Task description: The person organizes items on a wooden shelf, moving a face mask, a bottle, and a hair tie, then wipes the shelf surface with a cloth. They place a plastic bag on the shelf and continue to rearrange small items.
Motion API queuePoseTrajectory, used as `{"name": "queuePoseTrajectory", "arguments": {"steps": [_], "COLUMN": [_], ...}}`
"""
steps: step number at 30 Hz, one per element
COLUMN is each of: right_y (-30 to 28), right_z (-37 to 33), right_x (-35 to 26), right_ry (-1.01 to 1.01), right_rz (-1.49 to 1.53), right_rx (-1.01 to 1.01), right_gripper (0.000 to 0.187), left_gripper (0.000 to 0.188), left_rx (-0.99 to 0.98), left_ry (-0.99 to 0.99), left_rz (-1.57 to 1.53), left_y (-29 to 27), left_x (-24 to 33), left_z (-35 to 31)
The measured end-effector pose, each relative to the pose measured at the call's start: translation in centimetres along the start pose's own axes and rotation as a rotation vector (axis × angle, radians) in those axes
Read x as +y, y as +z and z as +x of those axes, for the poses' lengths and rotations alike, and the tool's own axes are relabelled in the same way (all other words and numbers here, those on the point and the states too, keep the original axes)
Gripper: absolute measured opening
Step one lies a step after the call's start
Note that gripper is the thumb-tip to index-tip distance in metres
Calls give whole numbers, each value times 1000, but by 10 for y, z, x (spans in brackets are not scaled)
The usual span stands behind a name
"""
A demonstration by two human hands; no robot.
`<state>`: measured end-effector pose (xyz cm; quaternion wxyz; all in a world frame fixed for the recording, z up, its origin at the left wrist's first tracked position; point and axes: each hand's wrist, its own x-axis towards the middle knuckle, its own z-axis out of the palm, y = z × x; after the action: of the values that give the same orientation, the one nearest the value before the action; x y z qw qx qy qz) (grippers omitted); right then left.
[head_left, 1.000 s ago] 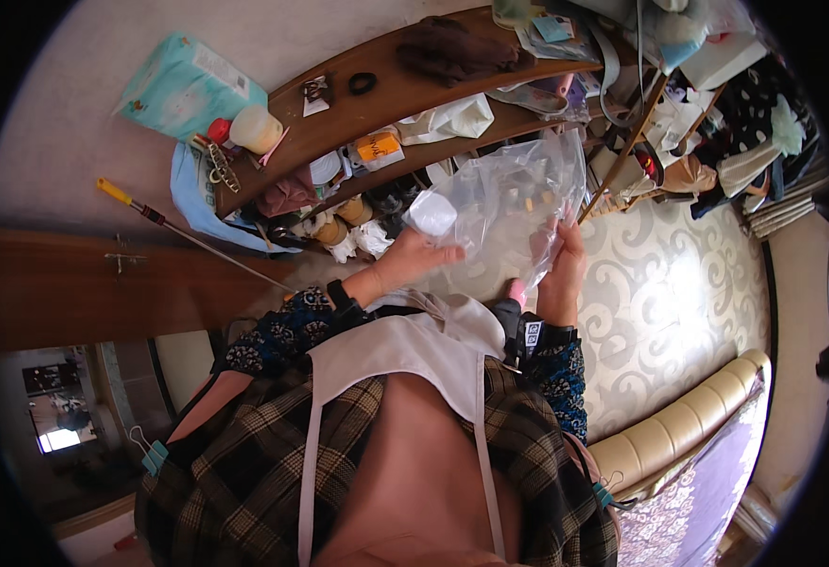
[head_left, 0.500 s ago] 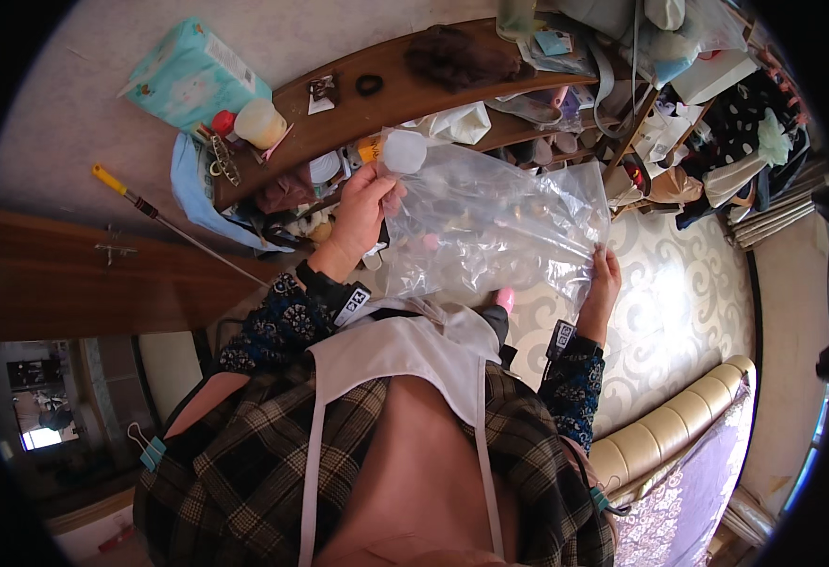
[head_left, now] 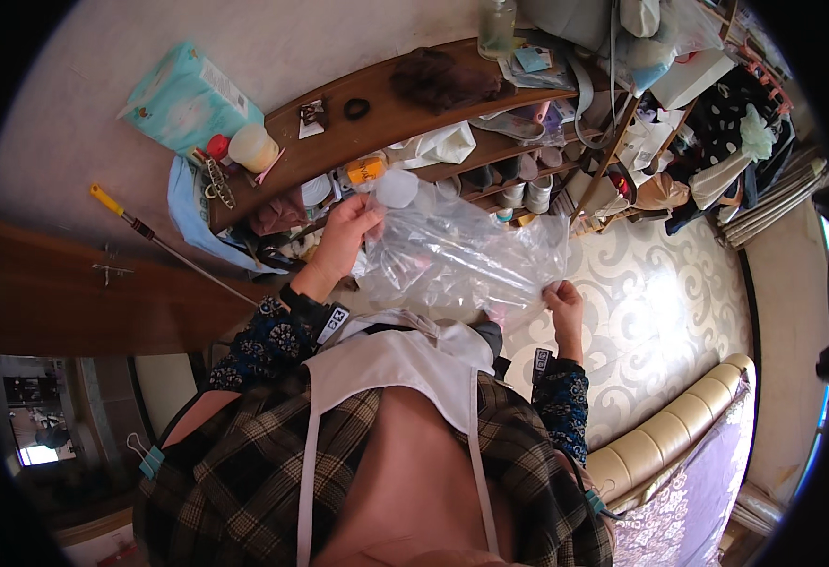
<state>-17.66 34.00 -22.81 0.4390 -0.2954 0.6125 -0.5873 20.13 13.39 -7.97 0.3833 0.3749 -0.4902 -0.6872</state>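
A large clear plastic bag [head_left: 462, 260] is stretched out in front of me between both hands. My left hand [head_left: 346, 231] grips its left edge near a white round lid-like piece [head_left: 397, 188] at the bag's top. My right hand [head_left: 563, 304] pinches the bag's lower right corner. The plastic is crumpled and see-through, with the patterned floor and shelf showing faintly behind it. I cannot tell what, if anything, lies inside it.
A curved wooden shelf unit [head_left: 386, 123] crowded with bottles, cloths and small items runs across the top. A pale blue tissue pack [head_left: 188, 94] sits at its left end. A yellow-handled stick [head_left: 150, 236] leans left. A cream sofa edge [head_left: 679, 425] lies lower right.
The bag went from held upright and bunched to spread wide. My hands moved apart, the left hand going up toward the shelf and the right one out to the right and down.
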Motion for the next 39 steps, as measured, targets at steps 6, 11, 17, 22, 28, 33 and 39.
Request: {"name": "queuePoseTrajectory", "arguments": {"steps": [6, 11, 17, 22, 28, 33, 39], "right_y": [7, 20, 24, 36, 60, 104, 158], "right_z": [-3, -1, -9, -8, -11, -5, -7], "right_x": [-1, -37, -77, -86, -95, -98, -100], "right_ry": [137, 146, 194, 21, -54, -131, -221], "right_rz": [83, 373, 241, 135, 206, 182, 93], "right_rx": [18, -35, -179, -238, -169, -68, -158], "right_gripper": [7, 6, 20, 9, 7, 7, 5], "left_gripper": [9, 12, 17, 17, 35, 37, 32], "left_rx": [238, 268, 352, 211, 637, 432, -60], "left_ry": [56, 33, -29, -105, 78, 744, 397], "left_rz": [60, -68, -74, -60, 525, 1243, 707], "left_y": [-16, -35, -63, -85, -66, 6, 69], "left_x": [-17, -23, -33, -48, -32, 29, 25], "left_z": [3, 6, -1, -4, -35, -47, -42]}}
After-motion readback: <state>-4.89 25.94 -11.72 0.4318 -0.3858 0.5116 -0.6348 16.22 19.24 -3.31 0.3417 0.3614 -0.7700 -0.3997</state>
